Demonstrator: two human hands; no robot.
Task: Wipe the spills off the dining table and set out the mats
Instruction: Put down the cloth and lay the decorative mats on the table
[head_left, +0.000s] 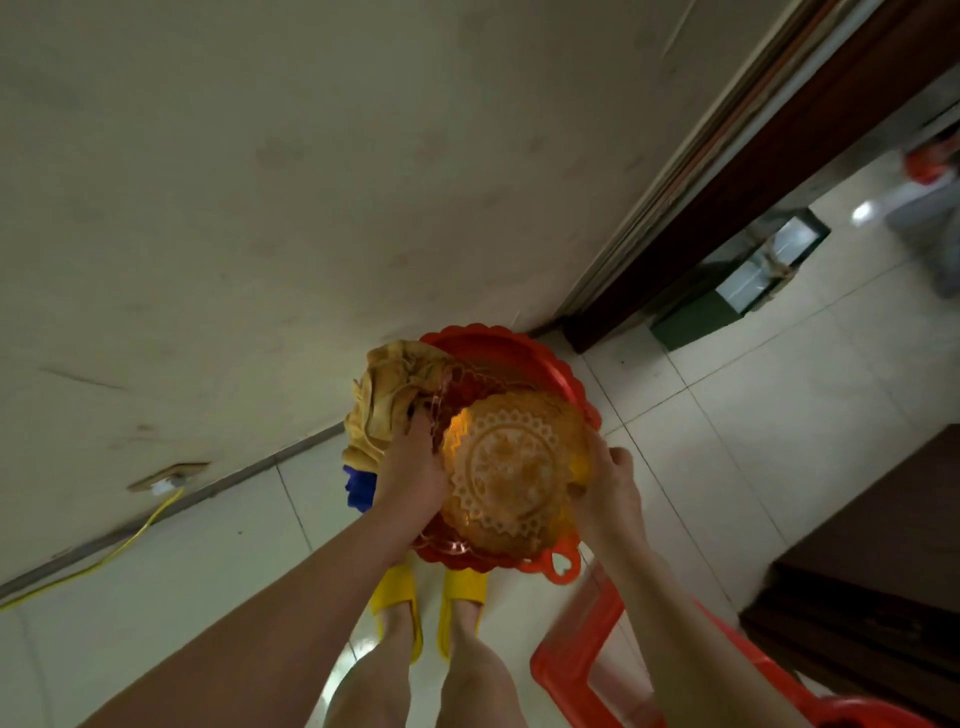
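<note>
The person stands holding a red tray (498, 345) with a scalloped rim out in front, level, over their own feet. The right hand (610, 493) grips the tray's right edge, thumb curled over the rim of an amber patterned disc (511, 467) that lies on top between the two hands; I cannot tell if it is a mat or a dish. The left hand (410, 470) lies back-up on the tray's left side, fingers stretched forward onto a crumpled yellow cloth (387, 400); whether it actually grips anything there I cannot tell. The cloth is bunched just beyond that hand's fingertips and spills over the tray's left edge. Something blue (358, 488) peeks out just left of the left wrist, too hidden to name. Below the hands are yellow slippers (397, 587) on a pale tiled floor (727, 415). A red plastic stool (587, 660) stands under the right forearm. Well left of the left arm, a yellow cable (130, 535) runs along the wall (260, 208).
</note>
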